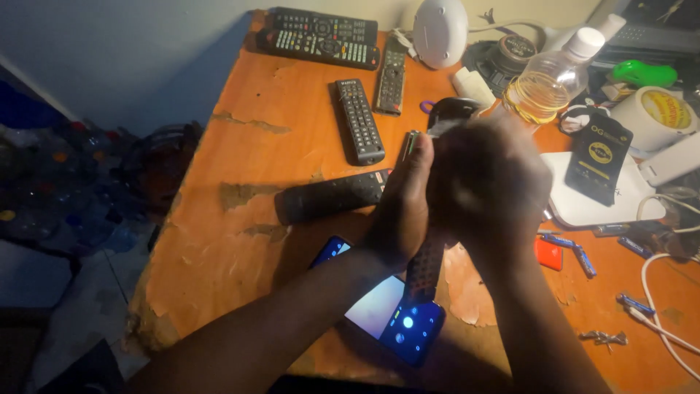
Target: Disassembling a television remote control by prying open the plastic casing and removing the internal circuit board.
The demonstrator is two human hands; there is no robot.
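Observation:
Over the middle of the orange table (240,241), both my hands hold a long dark remote control (425,264). My left hand (402,204) grips its left edge, thumb up. My right hand (490,182) is blurred and wraps the remote's upper part from the right. The remote's lower end sticks out below my hands, above a lit smartphone (390,314) lying on the table. Another black remote (332,195) lies flat just left of my left hand.
Several more remotes lie at the back, one (358,120) in the middle. A clear bottle (548,76), a white round device (440,31), a tape roll (654,113), a white box (583,208), loose batteries (583,259) and white cables (656,306) crowd the right side.

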